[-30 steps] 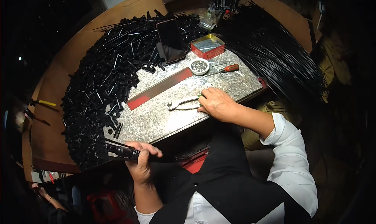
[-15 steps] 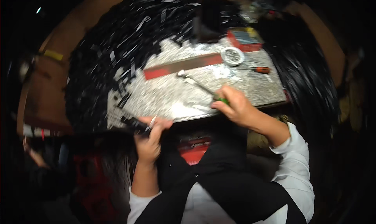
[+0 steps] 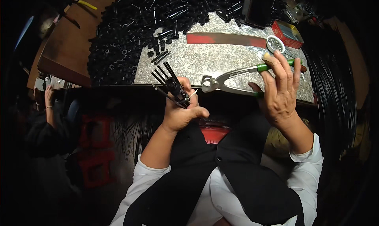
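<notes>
My left hand [image 3: 178,118] grips a black cylindrical part with thin black rods [image 3: 173,85] fanning out of its top. Beside the thumb a fine light-coloured wire [image 3: 192,95] sticks out from that part. In my right hand [image 3: 281,95] are end-cutting pincers [image 3: 236,74] with green handles, which are spread apart. The fingers lie on the upper handle and the thumb is by the lower one. The jaws of the pincers point left, close to the wire. Whether they touch it I cannot tell.
Black tubular parts [image 3: 158,8] are heaped across the back of the speckled worktop [image 3: 181,62]. A red-and-brown flat bar [image 3: 225,39], a white bowl of small pieces [image 3: 275,44] and a red box [image 3: 287,33] lie beyond my right hand. Long black rods [image 3: 331,68] hang at the right; another person's hand [image 3: 48,93] shows far left.
Both hands have come closer together. The pincers have swung to point left, their handles spread wider, and the black part with the rods is now upright before me.
</notes>
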Demonstrator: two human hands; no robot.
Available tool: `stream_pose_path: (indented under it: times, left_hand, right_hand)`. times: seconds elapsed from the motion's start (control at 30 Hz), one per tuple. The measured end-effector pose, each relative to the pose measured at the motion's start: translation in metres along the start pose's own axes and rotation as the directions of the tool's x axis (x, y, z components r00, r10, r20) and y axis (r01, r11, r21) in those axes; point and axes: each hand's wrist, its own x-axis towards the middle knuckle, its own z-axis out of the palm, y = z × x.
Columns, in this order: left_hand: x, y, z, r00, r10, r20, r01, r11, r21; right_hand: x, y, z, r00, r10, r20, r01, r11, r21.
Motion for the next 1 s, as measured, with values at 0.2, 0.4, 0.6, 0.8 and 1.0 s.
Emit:
stream_pose_path:
  times: [0.2,0.4,0.6,0.8,1.0]
  left_hand:
    - [-0.006,-0.004,-0.001,0.996,-0.051,-0.078,0.057,0.996,0.070]
    - [-0.011,0.005,0.011,0.990,-0.022,-0.142,0.025,1.000,0.016]
    - [-0.013,-0.004,0.002,0.992,0.084,-0.097,-0.058,0.970,0.238]
    - [-0.019,-0.004,-0.001,0.997,-0.004,-0.083,0.020,0.980,0.198]
    - [-0.020,0.003,-0.014,0.986,-0.093,0.136,0.078,0.991,0.112]
  right_hand:
    - [-0.003,-0.015,0.002,0.994,-0.107,-0.023,0.105,0.991,-0.080]
    - [-0.007,-0.029,-0.006,0.991,-0.080,0.111,0.075,0.996,0.044]
    - [-0.017,-0.030,-0.009,0.994,-0.089,0.071,0.085,0.995,0.056]
    - [-0.021,-0.028,-0.018,0.971,-0.222,0.085,0.219,0.975,0.044]
    - [-0.043,-0.033,-0.016,0.888,-0.314,0.334,0.201,0.922,0.332]
